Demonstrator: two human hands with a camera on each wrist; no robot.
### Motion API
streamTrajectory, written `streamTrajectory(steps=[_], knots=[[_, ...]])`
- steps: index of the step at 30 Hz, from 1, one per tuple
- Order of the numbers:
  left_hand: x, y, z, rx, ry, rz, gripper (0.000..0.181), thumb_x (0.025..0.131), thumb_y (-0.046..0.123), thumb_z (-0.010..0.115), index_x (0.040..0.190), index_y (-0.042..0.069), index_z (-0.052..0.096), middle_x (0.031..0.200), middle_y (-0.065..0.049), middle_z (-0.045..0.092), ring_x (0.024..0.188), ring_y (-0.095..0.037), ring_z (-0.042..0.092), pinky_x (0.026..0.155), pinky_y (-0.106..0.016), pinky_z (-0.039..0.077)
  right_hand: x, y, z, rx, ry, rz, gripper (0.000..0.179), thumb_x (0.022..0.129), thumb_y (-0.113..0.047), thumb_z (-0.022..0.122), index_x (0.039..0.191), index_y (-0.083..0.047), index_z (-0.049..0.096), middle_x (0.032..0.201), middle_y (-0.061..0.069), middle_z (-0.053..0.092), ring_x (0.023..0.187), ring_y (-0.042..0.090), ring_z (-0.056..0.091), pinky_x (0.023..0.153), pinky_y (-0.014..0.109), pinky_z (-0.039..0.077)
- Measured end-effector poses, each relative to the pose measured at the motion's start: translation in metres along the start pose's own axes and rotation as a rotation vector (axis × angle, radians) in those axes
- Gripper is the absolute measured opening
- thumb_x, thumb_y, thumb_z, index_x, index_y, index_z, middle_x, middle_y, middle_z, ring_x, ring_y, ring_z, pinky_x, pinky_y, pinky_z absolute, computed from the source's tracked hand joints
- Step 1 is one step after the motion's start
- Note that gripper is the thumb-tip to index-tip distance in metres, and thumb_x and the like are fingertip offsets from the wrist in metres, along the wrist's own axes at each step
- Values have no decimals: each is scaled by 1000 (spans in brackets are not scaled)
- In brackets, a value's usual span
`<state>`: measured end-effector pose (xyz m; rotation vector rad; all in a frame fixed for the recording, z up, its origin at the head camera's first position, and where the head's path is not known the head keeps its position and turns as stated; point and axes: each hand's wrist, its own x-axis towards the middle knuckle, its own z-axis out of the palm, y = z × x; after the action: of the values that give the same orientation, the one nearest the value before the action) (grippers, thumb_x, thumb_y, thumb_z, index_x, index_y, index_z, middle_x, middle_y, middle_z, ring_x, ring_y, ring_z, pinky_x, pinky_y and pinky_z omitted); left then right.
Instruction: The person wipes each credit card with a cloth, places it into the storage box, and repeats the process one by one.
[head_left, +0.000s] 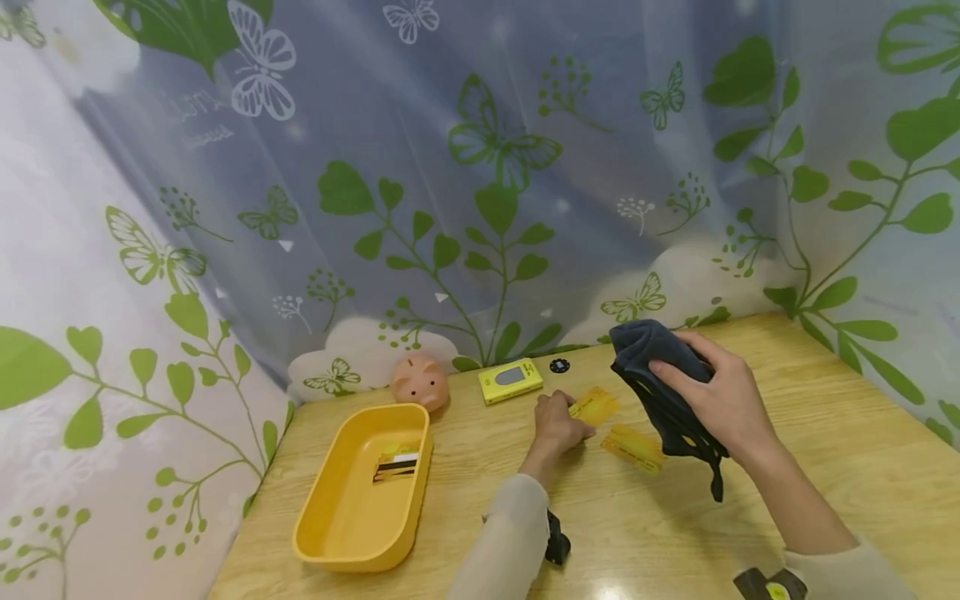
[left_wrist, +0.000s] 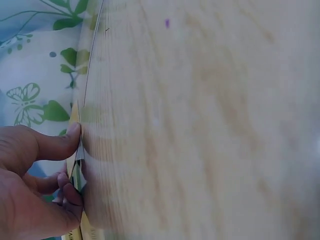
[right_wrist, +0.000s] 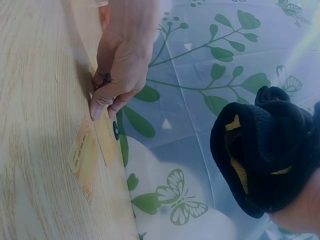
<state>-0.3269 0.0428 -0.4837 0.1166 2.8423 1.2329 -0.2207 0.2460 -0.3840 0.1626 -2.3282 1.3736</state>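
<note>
Dark pouch (head_left: 651, 392) (cord (head_left: 717, 487) dangling) is held aloft in right-hand fingers (head_left: 718, 358).

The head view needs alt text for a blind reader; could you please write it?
The right hand holds a dark pouch above a table; the left hand pinches a yellow card beside another card, with a yellow tray further left.

Nothing clearly legible: print (right_wrist: 80, 149) on yellow card (right_wrist: 86, 160) too blurred, pale lettering (head_left: 197, 106) on backdrop (head_left: 420, 158) too faint.
</note>
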Motion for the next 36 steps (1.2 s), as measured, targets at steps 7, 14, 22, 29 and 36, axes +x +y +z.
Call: streamTrajectory(steps=[7, 14, 22, 29, 36], knots=[[-1, -5, -1, -32, 23, 23, 40, 82, 7, 87, 117, 5, 66, 115, -13, 59, 107, -28, 58, 94, -40, 54, 0, -1, 1, -6, -1, -1, 48, 100, -37, 71, 141, -13, 63, 138, 19, 63, 107, 39, 67, 74, 18, 53], [-6, -5, -14, -310, -4, -24, 47, 92, 1, 76, 137, -1, 63, 83, -6, 57, 74, -20, 66, 63, -27, 55, -1, -1, 4, -14, -1, -2, 48, 100, -37, 71, 141, -13, 63, 137, 19, 64, 106, 39, 68, 73, 20, 54], [-26, 2, -49, -766, -5, 65, 50, 92, -9, 72, 137, 12, 64, 86, -7, 58, 80, -34, 76, 87, -57, 61, -2, -4, 4, -9, -15, -6, 48, 100, -36, 71, 141, -14, 63, 138, 18, 63, 107, 37, 66, 74, 20, 54], [-45, 2, -77, -831, 10, 155, 49, 92, -2, 74, 136, 18, 67, 97, -9, 64, 77, -21, 76, 77, -40, 63, -4, -11, 9, -12, -27, -26, 48, 100, -33, 72, 142, -14, 62, 136, 17, 64, 95, 8, 64, 71, 22, 56], [-62, 1, -96, -801, -18, 219, 57, 93, -8, 72, 142, 18, 61, 111, -9, 62, 83, -23, 72, 76, -36, 63, -9, -27, 27, 32, -63, -62, 47, 100, -30, 73, 143, -14, 62, 137, 16, 64, 97, 6, 66, 74, 21, 58]])
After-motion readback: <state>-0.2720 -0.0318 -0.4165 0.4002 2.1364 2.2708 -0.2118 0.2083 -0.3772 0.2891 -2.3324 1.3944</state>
